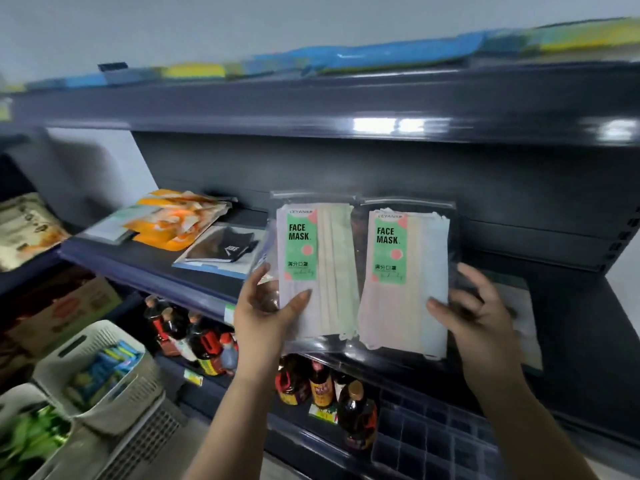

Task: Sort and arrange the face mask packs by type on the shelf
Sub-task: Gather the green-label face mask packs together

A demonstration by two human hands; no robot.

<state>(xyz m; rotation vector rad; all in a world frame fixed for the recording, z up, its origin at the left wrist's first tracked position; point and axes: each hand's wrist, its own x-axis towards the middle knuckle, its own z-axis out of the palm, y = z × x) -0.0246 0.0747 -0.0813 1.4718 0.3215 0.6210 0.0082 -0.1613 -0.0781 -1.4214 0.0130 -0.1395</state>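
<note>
Two clear packs with green "FACE MASK" labels are held upright side by side over the dark middle shelf (571, 306). My left hand (266, 306) grips the left pack (322, 271) at its lower left corner. My right hand (474, 313) grips the right pack (412, 282) at its lower right edge. On the shelf to the left lie a black mask pack (225, 252) and a heap of orange packs (176, 220). Another pale pack (523, 313) lies flat on the shelf behind my right hand, partly hidden.
Dark sauce bottles (322, 382) stand on the shelf below. White baskets (104, 372) holding blue and green packets sit at the lower left. Blue and yellow packs (398, 57) lie on the top shelf. A cardboard box (65, 306) stands at the left.
</note>
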